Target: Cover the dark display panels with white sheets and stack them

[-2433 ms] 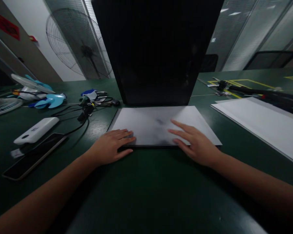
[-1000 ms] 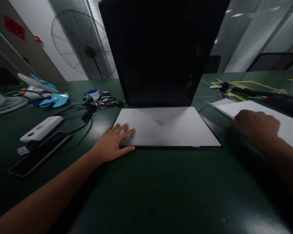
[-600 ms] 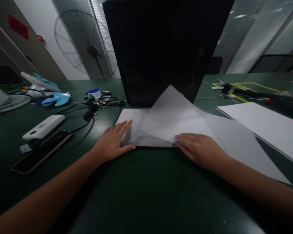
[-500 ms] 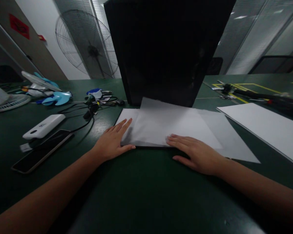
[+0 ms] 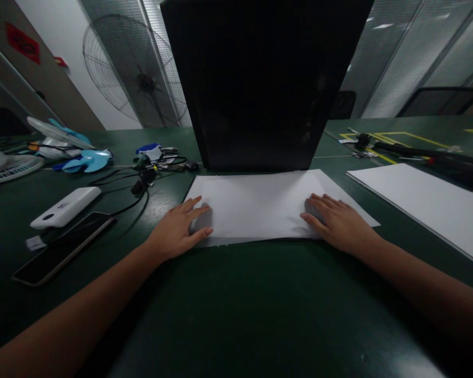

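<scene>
Paper [image 5: 256, 205] lies between the left hand [image 5: 177, 228] and the right hand [image 5: 337, 223], just by a black panel [image 5: 264, 89] on the green worktop [image 5: 236, 310]; both are splayed, well apart, each over one side.

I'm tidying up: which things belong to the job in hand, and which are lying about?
Likely job: white sheet, left hand and right hand on it; paper stack; perhaps black panel.
Likely strays: phone; white device; cables; blue blades.
</scene>
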`<move>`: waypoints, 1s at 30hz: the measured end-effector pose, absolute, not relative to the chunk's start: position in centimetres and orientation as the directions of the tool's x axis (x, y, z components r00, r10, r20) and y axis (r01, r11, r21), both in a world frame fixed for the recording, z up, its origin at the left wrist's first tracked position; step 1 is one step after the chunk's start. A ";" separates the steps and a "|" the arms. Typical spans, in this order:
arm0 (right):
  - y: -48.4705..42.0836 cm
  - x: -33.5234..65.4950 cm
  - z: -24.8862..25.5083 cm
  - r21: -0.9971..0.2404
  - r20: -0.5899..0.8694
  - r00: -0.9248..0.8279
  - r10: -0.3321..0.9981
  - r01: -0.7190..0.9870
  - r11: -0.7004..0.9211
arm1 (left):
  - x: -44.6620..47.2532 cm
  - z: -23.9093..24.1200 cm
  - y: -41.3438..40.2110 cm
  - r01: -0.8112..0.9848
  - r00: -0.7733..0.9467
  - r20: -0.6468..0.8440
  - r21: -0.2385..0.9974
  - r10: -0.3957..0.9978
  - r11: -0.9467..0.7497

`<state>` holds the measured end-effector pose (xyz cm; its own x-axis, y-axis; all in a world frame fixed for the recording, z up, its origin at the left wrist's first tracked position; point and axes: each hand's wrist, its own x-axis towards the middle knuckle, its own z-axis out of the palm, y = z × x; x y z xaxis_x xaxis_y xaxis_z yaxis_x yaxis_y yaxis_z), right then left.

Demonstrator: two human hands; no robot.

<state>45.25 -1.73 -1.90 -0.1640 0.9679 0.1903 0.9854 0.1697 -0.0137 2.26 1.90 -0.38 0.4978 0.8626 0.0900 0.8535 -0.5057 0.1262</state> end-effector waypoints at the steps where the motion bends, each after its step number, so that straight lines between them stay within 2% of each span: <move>1: -1.7 45.3 -1.9 -0.012 0.173 -0.152 0.973 0.988 0.157 | 2.2 -0.4 1.9 0.851 0.498 0.101 0.132 0.861 -0.508; 8: -2.9 43.0 -1.3 -0.009 0.129 -0.235 0.963 0.971 0.239 | 2.4 -0.2 1.8 0.827 0.552 0.084 0.071 0.829 -0.558; 15: -3.0 43.0 -0.8 0.042 0.106 -0.226 0.968 0.974 0.223 | 2.9 -0.2 1.5 0.821 0.566 0.049 0.047 0.823 -0.568; 19: -2.8 43.4 -1.1 0.052 0.108 -0.246 0.963 0.969 0.242 | 2.9 -0.2 1.4 0.817 0.570 0.076 0.055 0.818 -0.574; 27: -2.5 43.7 -1.3 -0.059 0.137 -0.316 0.939 0.943 0.326 | 2.8 0.1 1.4 0.811 0.568 0.150 0.064 0.810 -0.581; 30: -1.5 45.6 -0.8 -0.077 0.113 -0.263 0.958 0.959 0.273 | 2.9 0.1 1.4 0.814 0.566 0.155 0.050 0.810 -0.579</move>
